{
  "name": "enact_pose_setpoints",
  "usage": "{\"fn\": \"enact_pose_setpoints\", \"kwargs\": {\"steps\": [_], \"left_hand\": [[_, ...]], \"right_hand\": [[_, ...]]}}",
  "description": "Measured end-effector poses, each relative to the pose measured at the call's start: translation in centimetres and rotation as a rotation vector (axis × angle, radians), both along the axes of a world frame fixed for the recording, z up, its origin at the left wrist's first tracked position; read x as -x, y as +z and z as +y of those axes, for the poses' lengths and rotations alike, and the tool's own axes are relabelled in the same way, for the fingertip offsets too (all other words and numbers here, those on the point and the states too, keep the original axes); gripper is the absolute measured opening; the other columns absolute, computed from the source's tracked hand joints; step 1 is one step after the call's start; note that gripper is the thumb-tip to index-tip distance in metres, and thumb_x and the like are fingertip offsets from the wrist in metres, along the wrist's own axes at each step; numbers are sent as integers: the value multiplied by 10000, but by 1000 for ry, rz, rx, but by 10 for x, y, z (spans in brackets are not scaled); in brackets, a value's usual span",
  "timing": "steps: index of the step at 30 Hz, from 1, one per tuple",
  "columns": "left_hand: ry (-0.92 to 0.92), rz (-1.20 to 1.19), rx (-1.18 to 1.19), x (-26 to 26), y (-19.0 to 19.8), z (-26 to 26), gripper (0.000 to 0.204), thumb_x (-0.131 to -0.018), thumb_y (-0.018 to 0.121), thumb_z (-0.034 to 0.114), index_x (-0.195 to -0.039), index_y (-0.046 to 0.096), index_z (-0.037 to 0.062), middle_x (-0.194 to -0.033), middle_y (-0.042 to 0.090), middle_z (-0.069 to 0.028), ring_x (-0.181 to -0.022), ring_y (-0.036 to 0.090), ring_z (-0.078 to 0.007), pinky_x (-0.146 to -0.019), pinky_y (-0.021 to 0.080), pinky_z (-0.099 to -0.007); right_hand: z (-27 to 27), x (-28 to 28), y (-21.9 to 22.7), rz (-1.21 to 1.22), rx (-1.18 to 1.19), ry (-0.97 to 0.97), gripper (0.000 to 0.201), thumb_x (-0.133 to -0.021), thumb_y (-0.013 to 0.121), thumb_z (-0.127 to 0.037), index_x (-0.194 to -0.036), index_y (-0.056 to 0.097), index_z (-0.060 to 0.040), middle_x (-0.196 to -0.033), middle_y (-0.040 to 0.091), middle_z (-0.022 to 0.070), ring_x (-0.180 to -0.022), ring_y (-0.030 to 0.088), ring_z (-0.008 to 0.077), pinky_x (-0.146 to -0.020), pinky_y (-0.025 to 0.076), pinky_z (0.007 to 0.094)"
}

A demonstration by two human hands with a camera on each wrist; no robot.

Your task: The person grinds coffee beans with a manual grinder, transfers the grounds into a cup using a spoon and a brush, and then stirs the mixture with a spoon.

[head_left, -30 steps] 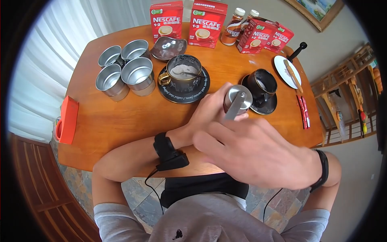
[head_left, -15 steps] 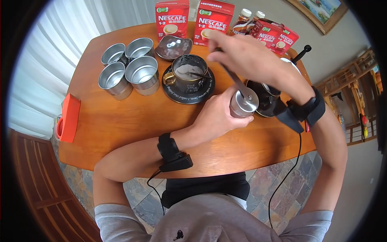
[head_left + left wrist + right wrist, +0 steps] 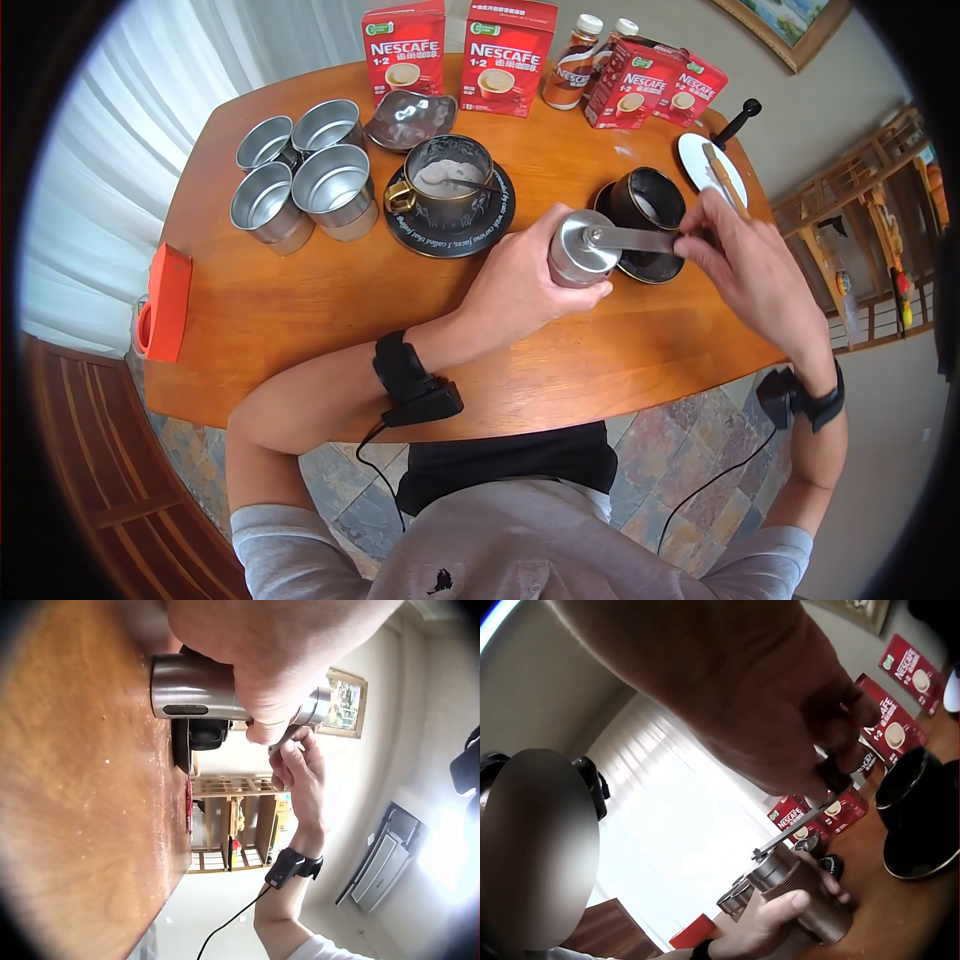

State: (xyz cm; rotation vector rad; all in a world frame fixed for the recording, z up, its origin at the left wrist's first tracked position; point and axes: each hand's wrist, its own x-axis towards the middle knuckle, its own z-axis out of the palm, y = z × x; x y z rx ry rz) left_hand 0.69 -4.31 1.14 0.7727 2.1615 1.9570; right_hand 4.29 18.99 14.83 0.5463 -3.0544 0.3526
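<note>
My left hand [image 3: 510,295] grips the body of a steel manual coffee grinder [image 3: 583,250], holding it upright at the tabletop. In the left wrist view the grinder [image 3: 191,682] shows a dark oval slot low on its side, and its base is right at the wood. Its flat metal crank arm [image 3: 635,240] points to the right. With thumb and fingers my right hand [image 3: 760,270] pinches the crank's outer end; the knob is mostly hidden. Just behind the grinder, a small black cup [image 3: 630,212] stands on a black saucer [image 3: 655,268].
A larger black cup [image 3: 455,215] with pale powder and a spoon sits on a lettered saucer [image 3: 410,238]. Several metal tins [image 3: 345,215] stand left, near a dark dish [image 3: 410,120]. Red Nescafe boxes [image 3: 507,60] and bottles [image 3: 572,70] line the back. A white plate [image 3: 697,160] holds a wooden-looking utensil.
The crank has swung from pointing toward the body, round to the far left, and now to the right. My right hand circled with it; the left hand stayed on the grinder.
</note>
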Motion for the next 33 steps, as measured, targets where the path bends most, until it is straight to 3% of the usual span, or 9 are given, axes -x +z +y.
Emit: {"fn": "enact_pose_setpoints", "kwargs": {"steps": [3,8,11,14,17,20,21,24,33], "left_hand": [[0,9,-1,0,1,0,492,-813,883,165,-1188,596,24,-1036,691,-75,-950,653,-133,-886,529,-309],[19,42,-17,1,-4,1,493,-809,893,182,-1181,608,30,-1032,714,-89,-932,663,-142,-887,536,-321],[36,97,-50,3,-8,3,527,-778,881,227,-1173,583,44,-1010,750,-180,-958,745,-382,-823,574,-422],[28,32,-7,2,-7,2,520,-795,920,214,-1174,609,41,-1029,718,-93,-920,660,-140,-869,540,-333],[10,-22,4,2,-3,0,528,-795,926,214,-1179,603,49,-1005,717,-68,-899,661,-139,-856,541,-336],[-67,-77,-18,-1,0,-2,406,-910,829,229,-1201,602,60,-1113,698,-52,-998,624,-108,-919,520,-312],[-81,-94,-117,-3,1,-5,414,-883,825,215,-1182,590,50,-1030,696,-67,-902,630,-132,-839,519,-327],[-132,-73,-225,-5,1,-9,423,-870,830,217,-1175,593,45,-1024,702,-78,-899,644,-148,-836,524,-334],[-123,34,-165,-6,-5,-21,448,-829,844,222,-1152,601,29,-1005,719,-112,-889,686,-194,-826,542,-355]], "right_hand": [[-11,-28,9,-51,-107,-49,180,-975,701,-122,-1064,561,-52,-842,699,145,-783,675,383,-728,487,462],[-31,-58,19,-136,-84,9,231,-934,758,-162,-1012,572,-51,-850,688,154,-758,679,395,-636,496,459],[-45,-70,23,-188,-99,179,253,-923,741,-128,-1049,528,-79,-851,676,131,-751,677,378,-593,497,471],[-64,-69,19,-144,-77,387,242,-923,716,-121,-1025,507,-55,-815,607,119,-711,673,342,-565,505,442],[-83,-57,13,-95,-57,554,209,-890,678,-73,-1010,514,-24,-811,578,115,-686,675,299,-545,505,415],[-103,-46,5,-35,-72,608,228,-875,701,-109,-1001,526,-35,-848,603,118,-686,664,303,-546,494,420],[-110,-43,2,12,-89,602,246,-895,725,-161,-996,529,-53,-864,606,109,-689,652,311,-556,491,428],[-123,-28,-7,67,-116,619,276,-920,744,-225,-993,534,-62,-848,610,108,-692,645,328,-558,482,440],[-151,19,3,-124,-44,609,302,-999,676,-285,-1028,524,-25,-744,650,162,-716,650,425,-580,453,508]]}}
